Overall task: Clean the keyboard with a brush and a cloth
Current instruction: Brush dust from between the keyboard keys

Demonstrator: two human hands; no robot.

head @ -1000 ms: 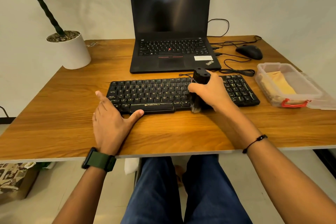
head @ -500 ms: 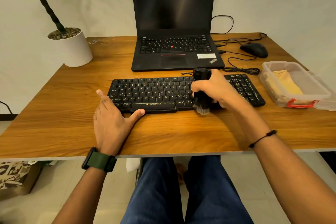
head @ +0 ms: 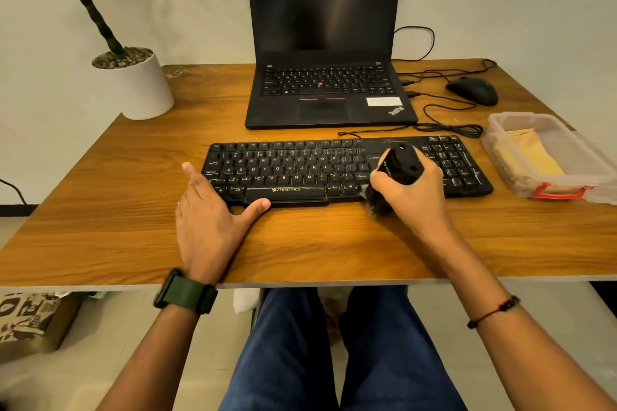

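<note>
Brushing stage under way; cloth stage judged not yet begun.

Head view: the brush [head: 397, 170] is grasped in the grip of the right hand [head: 412, 195], tilted, with its bristles at the front edge of the keyboard [head: 300, 170], right of the space bar. The left hand [head: 210, 213] is laid flat and released on the tabletop [head: 100, 210], its thumb touching the keyboard's front edge. The cloth [head: 531, 157] is seen lying in the clear plastic box [head: 500, 130] just right of the keyboard, so wiping is judged to remain; how much of the keys has been brushed cannot be told. Open room is left in front of the keyboard and to its left; behind it, a laptop [head: 324, 43] and cables [head: 447, 127] lie near.
</note>
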